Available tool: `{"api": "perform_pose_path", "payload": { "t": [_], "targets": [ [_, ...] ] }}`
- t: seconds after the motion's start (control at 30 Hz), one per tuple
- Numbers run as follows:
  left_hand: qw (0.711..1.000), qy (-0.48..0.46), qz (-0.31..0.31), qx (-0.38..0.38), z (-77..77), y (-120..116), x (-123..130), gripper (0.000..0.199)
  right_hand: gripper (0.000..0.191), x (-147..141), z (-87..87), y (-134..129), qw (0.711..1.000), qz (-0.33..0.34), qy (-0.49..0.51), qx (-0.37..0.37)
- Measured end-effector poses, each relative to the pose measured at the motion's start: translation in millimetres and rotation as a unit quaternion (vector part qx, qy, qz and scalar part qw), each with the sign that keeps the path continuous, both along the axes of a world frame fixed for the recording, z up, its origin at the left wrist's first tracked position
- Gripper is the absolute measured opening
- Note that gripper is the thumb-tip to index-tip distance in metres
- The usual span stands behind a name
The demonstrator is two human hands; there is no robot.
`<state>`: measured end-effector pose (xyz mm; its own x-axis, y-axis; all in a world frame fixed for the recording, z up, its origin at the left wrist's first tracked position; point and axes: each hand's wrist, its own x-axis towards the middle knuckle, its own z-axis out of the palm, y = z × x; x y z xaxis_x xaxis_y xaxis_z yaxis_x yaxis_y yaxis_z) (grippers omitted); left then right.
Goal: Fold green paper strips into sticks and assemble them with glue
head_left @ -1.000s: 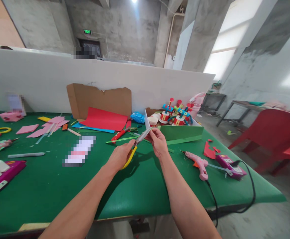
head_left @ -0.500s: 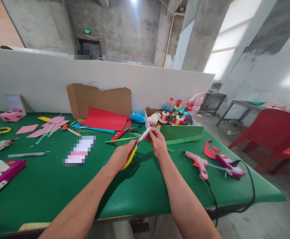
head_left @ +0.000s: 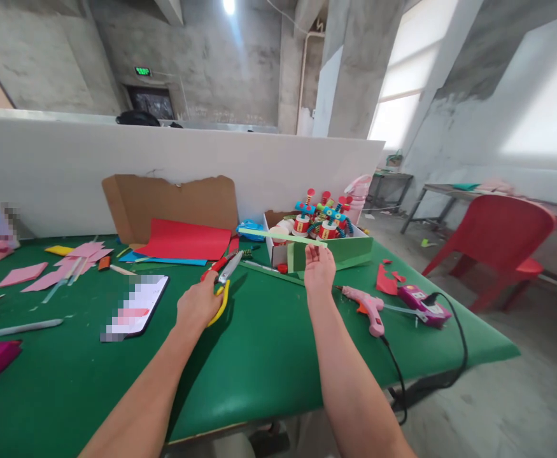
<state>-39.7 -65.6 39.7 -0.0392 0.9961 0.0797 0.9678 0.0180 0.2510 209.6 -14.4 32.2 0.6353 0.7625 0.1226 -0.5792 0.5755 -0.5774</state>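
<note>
My left hand (head_left: 198,300) is closed round the yellow handles of a pair of scissors (head_left: 231,268), whose blades point forward and to the right. Beside the blades lies a red-handled tool (head_left: 214,267), partly hidden by the hand. Between the fingertips of my right hand (head_left: 320,272) is one end of a narrow light-green paper strip (head_left: 281,236), stretching to the left above the table. Just behind that hand, a green paper sheet (head_left: 349,253) leans against a white box (head_left: 278,256) of small robot-like figures (head_left: 328,229).
A pink glue gun (head_left: 366,306) and a purple power strip (head_left: 424,305) lie at right, their cords over the table edge. Red paper (head_left: 187,240) rests before a cardboard piece (head_left: 173,207). A phone (head_left: 139,308) and pink paper pieces (head_left: 75,264) are at left.
The hands have moved apart. My right hand has raised the green strip, which now stretches leftward; the scissors in my left hand have moved left and down, away from it. The view has shifted right.
</note>
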Motion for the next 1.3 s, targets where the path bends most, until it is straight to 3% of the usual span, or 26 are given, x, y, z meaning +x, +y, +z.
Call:
{"api": "perform_pose_path", "payload": {
  "t": [0.17,0.3,0.37,0.43,0.5,0.57,0.63,0.7,0.73,0.8,0.9,1.07,1.13,1.3],
  "targets": [
    [0.999,0.041,0.011,-0.009,-11.5,4.6,-10.2,0.035,0.022,0.9,-4.1,3.4,0.999,0.022,0.041,-0.002],
    [0.997,0.078,0.012,-0.012,-11.6,4.7,-18.9,0.037,0.012,-8.4,5.8,-4.1,0.988,0.101,0.107,-0.037],
    [0.996,0.090,0.002,0.022,-6.6,2.7,-18.5,0.036,0.012,-15.5,11.1,-9.9,0.983,0.152,0.099,-0.037],
    [0.995,0.043,-0.034,0.078,-0.2,-1.0,-11.9,0.036,0.014,-24.2,14.5,-15.3,0.978,0.196,0.066,-0.031],
    [0.985,-0.103,-0.111,0.087,5.7,-6.1,1.5,0.040,0.018,-33.3,15.7,-19.4,0.972,0.234,0.020,-0.022],
    [0.924,-0.328,-0.196,-0.004,10.0,-11.1,18.8,0.053,0.022,-40.7,15.7,-21.9,0.964,0.264,-0.028,-0.012],
    [0.810,-0.539,-0.222,-0.066,12.6,-13.4,35.3,0.056,0.025,-44.8,15.3,-23.1,0.957,0.283,-0.065,-0.006],
    [0.708,-0.676,-0.199,-0.049,13.5,-11.3,46.8,0.056,0.026,-45.5,15.4,-23.3,0.953,0.290,-0.087,-0.003],
    [0.674,-0.716,-0.178,-0.031,13.2,-8.4,50.3,0.056,0.026,-45.1,15.6,-23.3,0.953,0.290,-0.090,-0.001],
    [0.641,-0.755,-0.139,-0.003,11.0,-0.1,53.9,0.054,0.026,-44.6,16.5,-23.5,0.957,0.277,-0.084,0.006],
    [0.634,-0.764,-0.116,0.014,3.8,12.4,55.9,0.052,0.027,-48.4,17.0,-25.3,0.961,0.265,-0.081,0.011],
    [0.642,-0.754,-0.136,0.042,-11.5,16.4,57.0,0.052,0.028,-65.5,10.1,-27.6,0.933,0.300,-0.197,-0.026],
    [0.666,-0.729,-0.151,0.053,-15.1,15.2,53.1,0.051,0.026,-68.6,6.8,-26.2,0.930,0.290,-0.222,-0.039],
    [0.764,-0.612,-0.202,0.027,-12.6,22.3,26.5,0.053,0.031,-54.9,8.6,-24.5,0.919,0.312,-0.239,-0.038]
  ]
}}
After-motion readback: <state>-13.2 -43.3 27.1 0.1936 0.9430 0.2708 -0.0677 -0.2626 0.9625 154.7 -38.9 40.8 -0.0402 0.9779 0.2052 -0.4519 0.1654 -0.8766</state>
